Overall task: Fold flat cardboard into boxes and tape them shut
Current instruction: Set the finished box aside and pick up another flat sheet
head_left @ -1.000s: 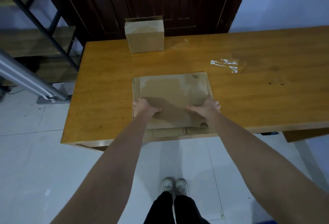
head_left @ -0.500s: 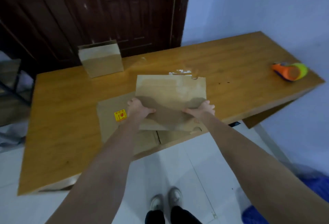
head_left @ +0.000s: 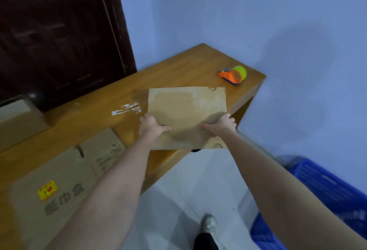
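Observation:
I hold a flat brown cardboard sheet (head_left: 186,108) over the right end of the wooden table (head_left: 95,110). My left hand (head_left: 152,125) grips its near left edge, thumb on top. My right hand (head_left: 222,125) grips the near right edge the same way. The sheet's near edge hangs past the table's front. A second flat cardboard (head_left: 59,180), printed and with a yellow sticker, lies on the table at the lower left. An orange and green tape dispenser (head_left: 234,75) sits at the table's far right corner.
A folded cardboard box (head_left: 17,122) stands at the left edge of the view. White tape scraps (head_left: 126,109) stick to the tabletop. A blue plastic crate (head_left: 309,200) stands on the floor to the right. A dark door is behind; a blue wall is on the right.
Both hands have carried the top cardboard sheet to the right, off the lower printed sheet, toward the table's right end. My view has swung right too.

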The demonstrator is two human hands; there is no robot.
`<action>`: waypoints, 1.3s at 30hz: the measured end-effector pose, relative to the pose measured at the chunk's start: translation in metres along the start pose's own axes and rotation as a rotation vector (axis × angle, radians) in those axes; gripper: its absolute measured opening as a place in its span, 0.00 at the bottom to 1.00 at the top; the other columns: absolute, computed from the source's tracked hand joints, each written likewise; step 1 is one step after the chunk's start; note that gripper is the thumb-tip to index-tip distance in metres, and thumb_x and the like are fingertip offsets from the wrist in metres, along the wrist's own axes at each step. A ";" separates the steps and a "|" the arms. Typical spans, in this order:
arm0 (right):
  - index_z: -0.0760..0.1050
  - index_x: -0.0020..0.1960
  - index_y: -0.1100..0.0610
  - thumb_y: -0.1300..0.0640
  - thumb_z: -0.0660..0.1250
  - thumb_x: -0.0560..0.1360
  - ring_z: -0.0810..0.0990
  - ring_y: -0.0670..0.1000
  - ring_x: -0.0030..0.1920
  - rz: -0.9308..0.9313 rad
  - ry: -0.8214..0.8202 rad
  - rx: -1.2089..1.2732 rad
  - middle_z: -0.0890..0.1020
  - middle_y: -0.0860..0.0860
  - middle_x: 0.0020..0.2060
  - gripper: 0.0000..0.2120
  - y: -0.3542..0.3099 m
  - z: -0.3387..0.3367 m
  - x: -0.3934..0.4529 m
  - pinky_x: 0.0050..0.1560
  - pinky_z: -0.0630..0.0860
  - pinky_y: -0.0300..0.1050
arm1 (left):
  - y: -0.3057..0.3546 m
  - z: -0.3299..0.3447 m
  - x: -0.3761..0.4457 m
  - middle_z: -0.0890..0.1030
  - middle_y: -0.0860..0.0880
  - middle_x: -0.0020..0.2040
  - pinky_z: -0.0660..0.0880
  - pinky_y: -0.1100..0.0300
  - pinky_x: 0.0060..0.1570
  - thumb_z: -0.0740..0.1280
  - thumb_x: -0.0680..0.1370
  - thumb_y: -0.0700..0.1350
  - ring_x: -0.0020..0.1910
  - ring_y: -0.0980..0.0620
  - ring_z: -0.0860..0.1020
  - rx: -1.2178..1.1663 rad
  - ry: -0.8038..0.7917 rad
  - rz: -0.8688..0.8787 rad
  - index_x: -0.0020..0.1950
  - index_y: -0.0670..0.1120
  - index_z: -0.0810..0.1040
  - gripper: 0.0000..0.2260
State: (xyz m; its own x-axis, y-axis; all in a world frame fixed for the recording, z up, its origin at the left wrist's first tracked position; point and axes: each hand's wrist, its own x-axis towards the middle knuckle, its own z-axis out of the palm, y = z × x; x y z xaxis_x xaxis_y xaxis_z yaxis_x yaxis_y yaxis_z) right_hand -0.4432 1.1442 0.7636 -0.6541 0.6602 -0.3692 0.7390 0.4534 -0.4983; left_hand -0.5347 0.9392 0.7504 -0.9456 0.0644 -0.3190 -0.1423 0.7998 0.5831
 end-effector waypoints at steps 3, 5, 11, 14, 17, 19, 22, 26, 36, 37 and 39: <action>0.51 0.73 0.63 0.35 0.75 0.61 0.63 0.59 0.68 0.007 0.014 0.012 0.65 0.59 0.66 0.56 0.016 -0.026 0.036 0.65 0.66 0.52 | 0.041 0.026 0.010 0.61 0.38 0.71 0.67 0.48 0.63 0.78 0.66 0.54 0.69 0.38 0.65 0.027 -0.009 0.012 0.73 0.36 0.55 0.47; 0.50 0.73 0.63 0.35 0.76 0.60 0.63 0.59 0.68 0.016 0.011 0.037 0.64 0.59 0.66 0.57 0.027 -0.041 0.055 0.66 0.68 0.53 | 0.063 0.042 0.016 0.62 0.38 0.70 0.68 0.47 0.62 0.78 0.66 0.54 0.68 0.38 0.66 0.045 -0.009 0.018 0.73 0.36 0.55 0.47; 0.48 0.74 0.63 0.37 0.77 0.61 0.62 0.59 0.69 0.038 0.002 0.062 0.63 0.59 0.68 0.58 0.062 -0.078 0.113 0.67 0.66 0.54 | 0.118 0.093 0.033 0.64 0.38 0.68 0.71 0.46 0.59 0.78 0.66 0.55 0.64 0.37 0.69 0.070 -0.026 0.018 0.71 0.36 0.58 0.45; 0.46 0.75 0.63 0.38 0.77 0.61 0.61 0.59 0.70 0.039 -0.024 0.047 0.62 0.59 0.69 0.59 0.066 -0.085 0.138 0.67 0.66 0.55 | 0.132 0.108 0.044 0.63 0.38 0.69 0.70 0.46 0.59 0.77 0.66 0.55 0.65 0.37 0.68 0.057 -0.041 -0.007 0.71 0.36 0.57 0.45; 0.46 0.75 0.63 0.38 0.77 0.61 0.61 0.60 0.70 0.025 -0.058 0.039 0.60 0.59 0.69 0.59 0.059 -0.085 0.162 0.67 0.68 0.56 | 0.138 0.113 0.062 0.62 0.39 0.69 0.69 0.47 0.61 0.77 0.66 0.56 0.66 0.37 0.67 0.039 -0.057 -0.024 0.72 0.36 0.57 0.46; 0.46 0.75 0.63 0.38 0.77 0.62 0.61 0.60 0.70 0.011 -0.076 0.006 0.60 0.59 0.69 0.58 0.049 -0.085 0.179 0.67 0.67 0.55 | 0.141 0.113 0.078 0.62 0.39 0.69 0.69 0.47 0.61 0.77 0.67 0.55 0.66 0.38 0.67 0.028 -0.061 -0.035 0.72 0.37 0.57 0.45; 0.46 0.75 0.64 0.37 0.76 0.63 0.61 0.60 0.70 -0.029 -0.087 -0.050 0.61 0.60 0.69 0.58 0.024 -0.081 0.206 0.67 0.65 0.54 | 0.141 0.108 0.109 0.63 0.40 0.69 0.69 0.45 0.61 0.76 0.68 0.56 0.65 0.38 0.68 -0.004 -0.022 -0.064 0.71 0.38 0.58 0.43; 0.48 0.74 0.63 0.35 0.75 0.61 0.62 0.61 0.69 -0.099 -0.076 -0.095 0.63 0.60 0.68 0.58 -0.017 -0.070 0.252 0.67 0.65 0.54 | 0.144 0.097 0.161 0.61 0.39 0.71 0.69 0.43 0.63 0.75 0.68 0.57 0.67 0.37 0.66 -0.013 0.022 -0.087 0.73 0.38 0.57 0.45; 0.49 0.74 0.65 0.35 0.76 0.61 0.62 0.62 0.69 -0.192 -0.176 -0.193 0.62 0.62 0.69 0.58 -0.083 -0.056 0.337 0.65 0.65 0.55 | 0.153 0.090 0.236 0.59 0.40 0.73 0.69 0.45 0.63 0.74 0.69 0.59 0.70 0.39 0.64 -0.011 0.012 -0.253 0.75 0.38 0.53 0.47; 0.48 0.74 0.65 0.35 0.76 0.61 0.62 0.62 0.70 -0.198 -0.190 -0.197 0.62 0.62 0.69 0.59 -0.086 -0.054 0.343 0.65 0.65 0.55 | 0.153 0.091 0.239 0.58 0.40 0.74 0.69 0.46 0.63 0.73 0.69 0.60 0.70 0.39 0.64 -0.005 0.011 -0.268 0.75 0.38 0.53 0.47; 0.48 0.74 0.66 0.36 0.76 0.61 0.61 0.63 0.70 -0.210 -0.226 -0.220 0.61 0.63 0.69 0.59 -0.091 -0.052 0.353 0.66 0.65 0.55 | 0.154 0.093 0.240 0.58 0.40 0.74 0.69 0.46 0.63 0.73 0.69 0.59 0.70 0.39 0.64 -0.004 0.014 -0.297 0.75 0.37 0.52 0.47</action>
State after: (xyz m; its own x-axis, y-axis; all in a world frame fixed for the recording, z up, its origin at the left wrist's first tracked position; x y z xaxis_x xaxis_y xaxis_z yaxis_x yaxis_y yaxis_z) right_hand -0.7334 1.3669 0.7192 -0.7962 0.4015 -0.4525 0.5857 0.6989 -0.4104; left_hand -0.7567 1.1337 0.6938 -0.8662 -0.1808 -0.4658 -0.4147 0.7802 0.4683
